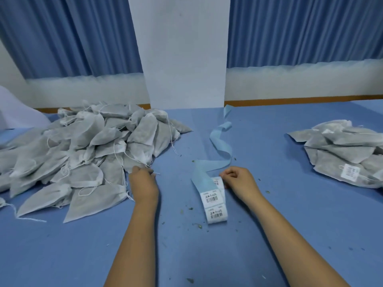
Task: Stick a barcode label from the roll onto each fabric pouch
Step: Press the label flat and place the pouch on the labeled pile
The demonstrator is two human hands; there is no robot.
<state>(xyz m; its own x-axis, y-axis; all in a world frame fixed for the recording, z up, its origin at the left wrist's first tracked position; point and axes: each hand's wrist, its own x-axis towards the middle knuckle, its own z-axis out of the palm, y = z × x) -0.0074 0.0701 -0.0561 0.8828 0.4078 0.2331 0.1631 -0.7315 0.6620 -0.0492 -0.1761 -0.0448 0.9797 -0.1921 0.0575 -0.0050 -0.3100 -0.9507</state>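
Note:
A big heap of grey fabric pouches (83, 150) with white drawstrings lies on the left of the blue table. My left hand (143, 183) is at the heap's near right edge, fingers curled and pinching the gathered top of one pouch (143, 156). The label roll (214, 200) lies unrolled in the middle, white barcode labels facing up. My right hand (238, 181) pinches the edge of a label at the strip's upper end. The empty blue backing strip (219, 148) trails away toward the wall. A smaller pile of pouches (344, 154) lies at right, one showing a stuck label (350, 170).
The blue table surface (207, 255) carries scattered green crumbs around the labels. A white pillar (182, 54) stands at the table's far edge between blue curtains (300, 30). A white sheet (14, 112) shows at far left.

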